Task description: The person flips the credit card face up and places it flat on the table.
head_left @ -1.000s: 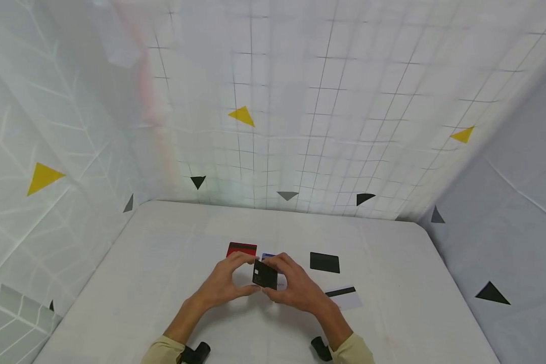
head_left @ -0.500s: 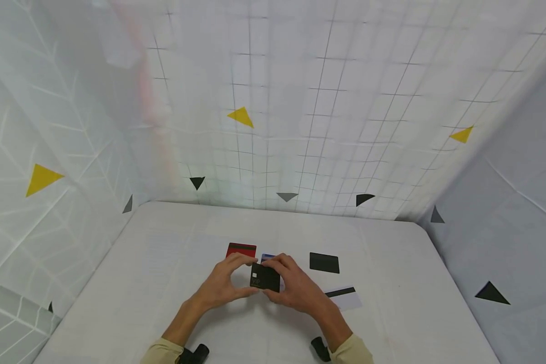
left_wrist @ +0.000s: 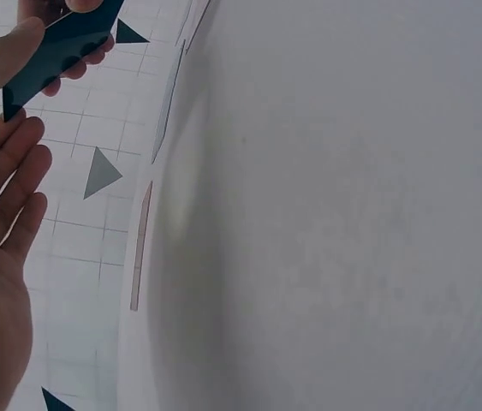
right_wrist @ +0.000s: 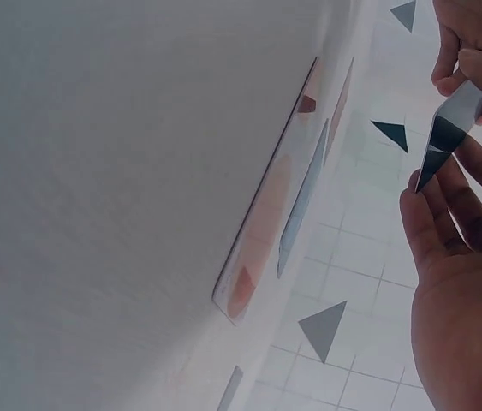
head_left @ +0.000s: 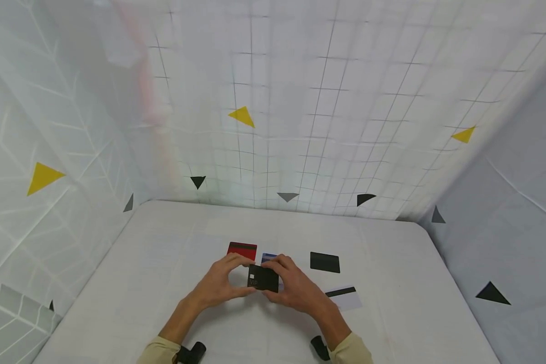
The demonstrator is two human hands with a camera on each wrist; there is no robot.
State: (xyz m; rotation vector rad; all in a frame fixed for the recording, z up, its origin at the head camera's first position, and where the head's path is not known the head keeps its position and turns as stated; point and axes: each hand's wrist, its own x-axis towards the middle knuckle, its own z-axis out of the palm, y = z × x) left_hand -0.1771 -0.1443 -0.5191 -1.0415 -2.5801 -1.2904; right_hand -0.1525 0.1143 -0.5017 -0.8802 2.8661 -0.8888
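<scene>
Both hands hold up a black bank card [head_left: 265, 280] with a chip and the letters VIP, its printed face toward the head camera. My left hand [head_left: 216, 284] pinches the card's left end between thumb and fingers. At the other end, my right hand [head_left: 297, 286] grips it the same way. The left wrist view shows the card [left_wrist: 62, 58] from below, thumb on one edge and fingertips by the lower corner. In the right wrist view the card [right_wrist: 448, 128] appears nearly edge-on, tilted above the table.
On the white table [head_left: 405, 303] lie a red card [head_left: 243, 248] with a dark stripe, a blue card [head_left: 268, 257] partly behind the right hand, a plain black card [head_left: 325, 262], and a white card [head_left: 348, 300] with a black stripe. A white gridded sheet [head_left: 291, 126] hangs behind.
The black card has swung from a slant to face the head camera more squarely, so its lettering shows. It has shifted slightly left; both hands stay almost in place.
</scene>
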